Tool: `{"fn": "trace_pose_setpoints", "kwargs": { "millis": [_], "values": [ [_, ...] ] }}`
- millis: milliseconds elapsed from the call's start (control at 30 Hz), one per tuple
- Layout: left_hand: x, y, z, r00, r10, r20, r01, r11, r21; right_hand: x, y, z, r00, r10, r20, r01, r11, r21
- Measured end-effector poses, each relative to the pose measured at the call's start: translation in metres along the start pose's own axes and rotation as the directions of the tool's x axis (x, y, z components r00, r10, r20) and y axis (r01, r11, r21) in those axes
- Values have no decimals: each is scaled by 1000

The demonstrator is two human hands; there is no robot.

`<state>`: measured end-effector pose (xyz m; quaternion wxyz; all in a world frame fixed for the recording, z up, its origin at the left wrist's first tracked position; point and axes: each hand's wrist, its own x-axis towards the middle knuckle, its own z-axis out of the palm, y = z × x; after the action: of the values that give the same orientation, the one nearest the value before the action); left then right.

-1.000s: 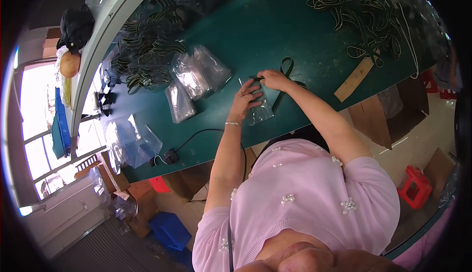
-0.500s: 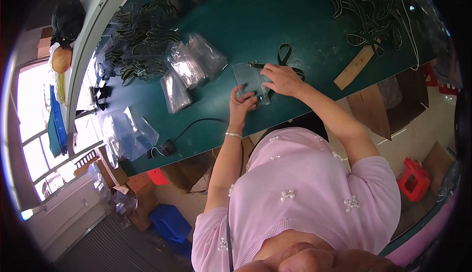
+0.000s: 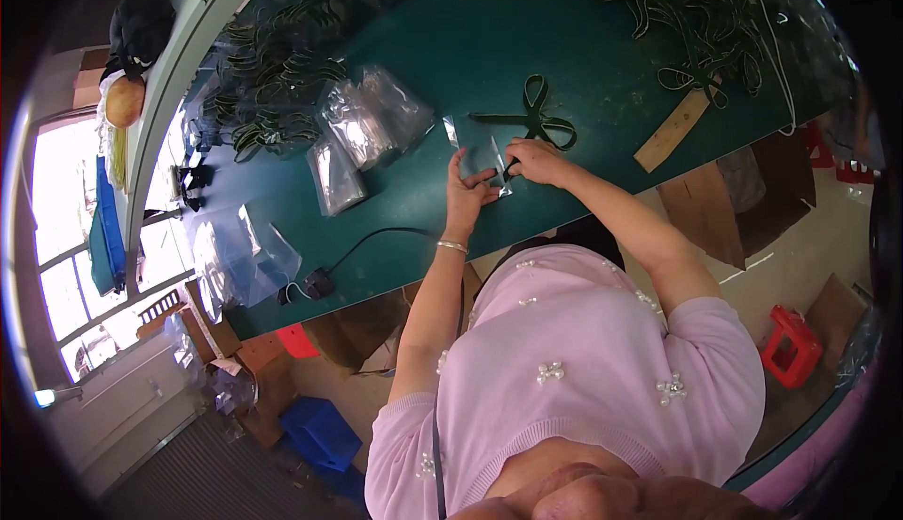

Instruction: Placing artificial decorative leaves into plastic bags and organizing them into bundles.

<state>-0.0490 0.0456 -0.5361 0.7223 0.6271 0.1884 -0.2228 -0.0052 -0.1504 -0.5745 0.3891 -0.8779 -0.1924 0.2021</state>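
A small clear plastic bag (image 3: pixel 478 151) lies at the front of the green table, its edges catching the light. My left hand (image 3: pixel 466 193) holds this bag near its lower end, thumb along one side and fingers across it. Just right of the bag, my right hand (image 3: pixel 536 162) has its fingers curled down in a pinch. A short dark end shows under those fingertips and seems to belong to the dark green strap (image 3: pixel 534 97), which lies looped just beyond the hand. The fingertips partly hide what they grip.
Stacks of clear bags (image 3: pixel 357 130) lie left of my hands, with a heap of dark straps (image 3: pixel 273 87) behind them. More straps (image 3: pixel 710 50) and a tan strip (image 3: pixel 675 132) are at the right. A black cable (image 3: pixel 376 231) runs along the front edge.
My right hand has drawn back toward me, off the strap loops and the bag's top, and its fingers have curled. My left hand has shifted slightly on the bag, which now looks more raised.
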Motion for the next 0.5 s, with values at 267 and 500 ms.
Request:
{"fn": "trace_pose_setpoints", "kwargs": {
  "millis": [267, 500],
  "values": [
    [0, -3, 5, 999, -12, 40, 14, 999, -40, -12, -9, 21, 1000, -1, 27, 3, 998, -68],
    [-2, 1, 4, 1000, -11, -29, 14, 996, 88, -18, -23, -48, 905, -32, -425, -80, 967, -243]
  ]
}}
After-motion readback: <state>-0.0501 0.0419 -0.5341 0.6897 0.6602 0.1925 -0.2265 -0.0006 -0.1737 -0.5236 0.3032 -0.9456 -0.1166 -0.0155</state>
